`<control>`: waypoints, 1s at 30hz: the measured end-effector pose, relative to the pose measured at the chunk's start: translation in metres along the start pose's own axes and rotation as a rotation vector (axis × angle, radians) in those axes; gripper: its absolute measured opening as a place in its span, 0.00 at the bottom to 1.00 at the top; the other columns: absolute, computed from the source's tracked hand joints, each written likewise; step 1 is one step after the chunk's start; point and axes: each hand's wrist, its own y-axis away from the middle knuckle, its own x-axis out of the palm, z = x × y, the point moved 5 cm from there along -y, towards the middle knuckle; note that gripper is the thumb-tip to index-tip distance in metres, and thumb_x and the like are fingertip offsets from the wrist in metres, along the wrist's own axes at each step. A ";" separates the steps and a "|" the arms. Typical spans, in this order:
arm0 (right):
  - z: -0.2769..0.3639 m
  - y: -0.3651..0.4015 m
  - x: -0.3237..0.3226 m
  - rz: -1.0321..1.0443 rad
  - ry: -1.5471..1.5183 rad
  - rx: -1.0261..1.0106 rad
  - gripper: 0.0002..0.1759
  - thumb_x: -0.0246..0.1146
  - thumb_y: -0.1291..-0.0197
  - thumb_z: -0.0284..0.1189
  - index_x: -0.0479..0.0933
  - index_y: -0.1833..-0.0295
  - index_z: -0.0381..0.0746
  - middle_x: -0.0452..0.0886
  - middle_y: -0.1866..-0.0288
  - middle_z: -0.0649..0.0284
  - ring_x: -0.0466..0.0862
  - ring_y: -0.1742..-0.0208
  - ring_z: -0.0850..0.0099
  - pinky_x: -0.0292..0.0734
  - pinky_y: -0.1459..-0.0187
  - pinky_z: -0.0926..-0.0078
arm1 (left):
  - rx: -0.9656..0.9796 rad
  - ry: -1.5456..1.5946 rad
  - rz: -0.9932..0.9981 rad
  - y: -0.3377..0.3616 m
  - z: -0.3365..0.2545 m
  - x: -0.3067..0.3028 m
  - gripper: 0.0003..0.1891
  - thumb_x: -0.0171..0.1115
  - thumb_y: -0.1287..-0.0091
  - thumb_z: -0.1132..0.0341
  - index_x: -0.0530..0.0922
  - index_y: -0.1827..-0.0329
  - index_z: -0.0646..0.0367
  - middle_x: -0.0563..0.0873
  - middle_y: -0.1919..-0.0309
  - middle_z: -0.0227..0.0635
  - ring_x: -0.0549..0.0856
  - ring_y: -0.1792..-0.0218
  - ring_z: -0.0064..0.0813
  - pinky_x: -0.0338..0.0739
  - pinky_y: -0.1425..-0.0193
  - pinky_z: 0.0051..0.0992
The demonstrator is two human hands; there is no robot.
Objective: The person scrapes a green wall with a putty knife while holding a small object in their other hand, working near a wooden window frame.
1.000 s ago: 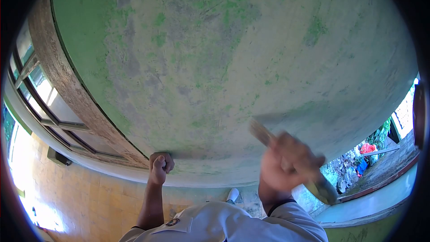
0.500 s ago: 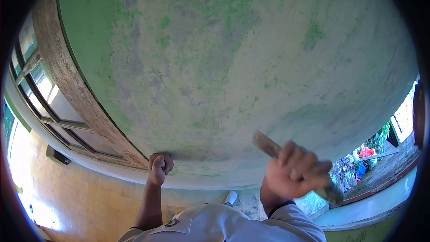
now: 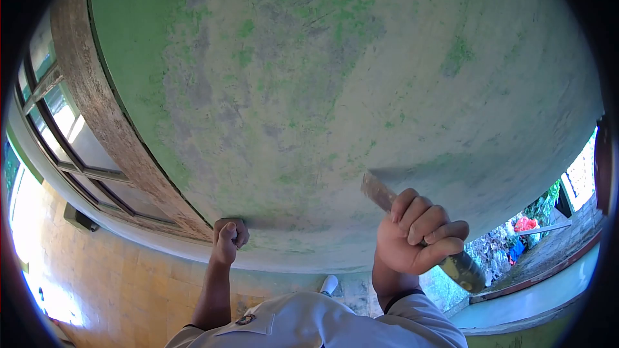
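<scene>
My right hand [image 3: 422, 235] is wrapped round the handle of a scraper [image 3: 378, 191]. Its worn, flat blade points up and left, the tip at or very close to the wall [image 3: 303, 122]; contact is hard to confirm. The dark greenish end of the handle sticks out below my fist. My left hand [image 3: 231, 234] is closed in a fist against the lower wall, near the wooden frame, with nothing seen in it. Pale, scraped patches cover the wall, with scattered green paint left on them and a solid green strip at the left.
A weathered wooden frame [image 3: 97, 84] with glass panes runs along the left. Yellowish floor tiles [image 3: 148, 270] lie below, with a dark box-like object [image 3: 80, 218] on them. At the right, an opening shows a ledge [image 3: 548, 254], plants and a red item [image 3: 525, 224].
My right hand and the scraper have shifted slightly up and left along the wall, and their motion blur is gone. My left fist stays in nearly the same place.
</scene>
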 end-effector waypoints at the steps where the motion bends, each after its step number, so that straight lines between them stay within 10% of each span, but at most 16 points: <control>1: 0.000 0.000 -0.002 -0.028 -0.047 0.034 0.18 0.43 0.31 0.47 0.62 0.66 0.45 0.64 0.82 0.71 0.62 0.83 0.81 0.64 0.73 0.76 | 0.000 -0.003 -0.001 -0.001 0.000 -0.001 0.30 0.49 0.34 0.45 0.63 0.89 0.59 0.62 0.93 0.28 0.62 0.90 0.20 0.52 0.85 0.22; 30: 0.008 0.011 -0.002 -0.049 -0.086 -0.009 0.18 0.43 0.31 0.47 0.61 0.67 0.45 0.63 0.82 0.70 0.60 0.84 0.80 0.64 0.73 0.76 | 0.003 0.017 0.002 0.001 0.001 -0.001 0.30 0.49 0.34 0.45 0.64 0.88 0.59 0.63 0.93 0.28 0.62 0.90 0.19 0.52 0.85 0.22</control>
